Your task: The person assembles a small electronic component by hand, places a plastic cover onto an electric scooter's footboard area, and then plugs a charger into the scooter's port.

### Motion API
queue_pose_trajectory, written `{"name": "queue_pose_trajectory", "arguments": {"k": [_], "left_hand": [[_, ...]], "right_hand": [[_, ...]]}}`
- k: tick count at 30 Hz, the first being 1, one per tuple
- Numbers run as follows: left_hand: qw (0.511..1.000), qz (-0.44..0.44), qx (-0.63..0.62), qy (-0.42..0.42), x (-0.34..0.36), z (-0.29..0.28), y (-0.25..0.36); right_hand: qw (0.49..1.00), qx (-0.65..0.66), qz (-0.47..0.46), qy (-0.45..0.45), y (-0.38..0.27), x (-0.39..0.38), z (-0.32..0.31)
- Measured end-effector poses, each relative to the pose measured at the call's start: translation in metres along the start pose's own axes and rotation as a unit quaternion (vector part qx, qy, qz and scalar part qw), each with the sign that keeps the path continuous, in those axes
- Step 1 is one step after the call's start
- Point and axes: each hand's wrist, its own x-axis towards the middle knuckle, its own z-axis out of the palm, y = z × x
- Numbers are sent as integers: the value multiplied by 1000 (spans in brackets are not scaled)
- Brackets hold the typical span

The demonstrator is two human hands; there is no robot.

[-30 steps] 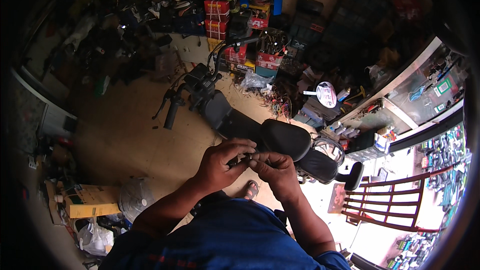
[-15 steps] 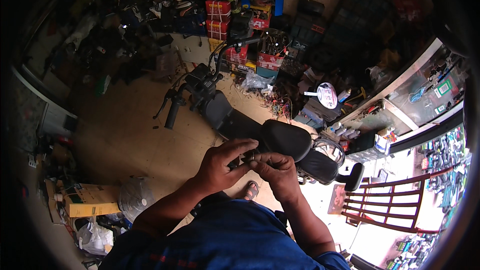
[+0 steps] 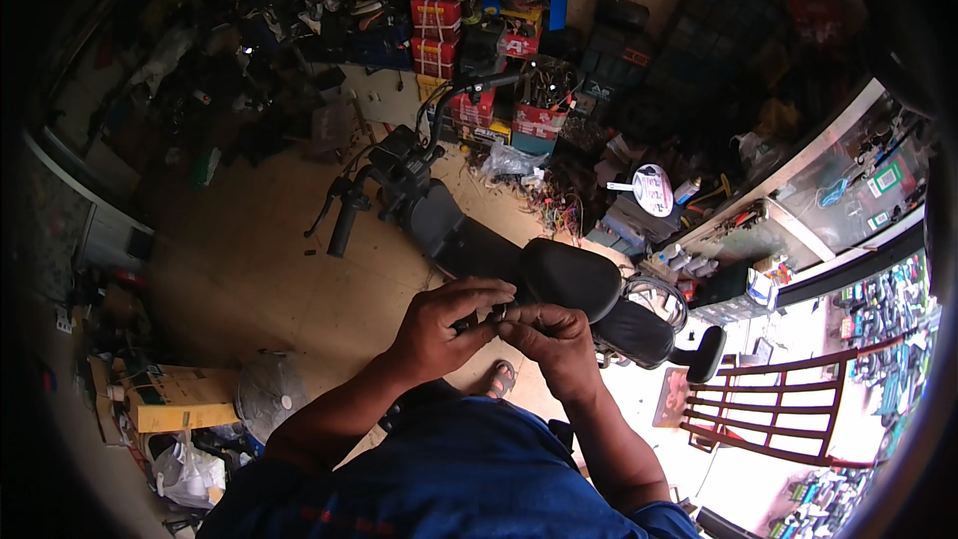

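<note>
My left hand (image 3: pixel 446 327) and my right hand (image 3: pixel 552 342) meet in front of my chest, fingertips almost touching. Between them is a small dark part (image 3: pixel 498 313) with a bright metallic glint, too small to name. The fingers of my left hand curl round its left side. Thumb and forefinger of my right hand pinch it from the other side. Just beyond my hands stands a black electric scooter, its seat (image 3: pixel 570 281) close to my right fingers and its handlebar grip (image 3: pixel 344 227) farther off to the left.
Red boxes (image 3: pixel 435 37) are stacked at the back, near a tangle of coloured wires (image 3: pixel 561 212). A wooden rack-like chair (image 3: pixel 768 406) lies at the right by the bright doorway. A glass display case (image 3: pixel 848 190) stands at the right, a cardboard box (image 3: pixel 185 401) at the left.
My hands stay in nearly the same place. The fingers have shifted slightly round the small part, and its glint shows a little differently.
</note>
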Motion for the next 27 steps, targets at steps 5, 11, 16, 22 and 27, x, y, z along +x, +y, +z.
{"name": "queue_pose_trajectory", "arguments": {"k": [5,11,16,22,27], "left_hand": [[1000,-7,10,3,2,3,-1],[1000,-15,15,-13,3,4,-4],[998,-4,58,-40,6,2,-6],[993,13,103,-50,7,5,-4],[992,23,112,-47,5,6,-5]], "right_hand": [[998,32,48,6,-3,1,-2],[998,54,44,0,3,3,-8],[996,60,64,28,3,7,-9],[995,41,78,49,4,8,-11],[994,51,85,53,4,6,-11]]}}
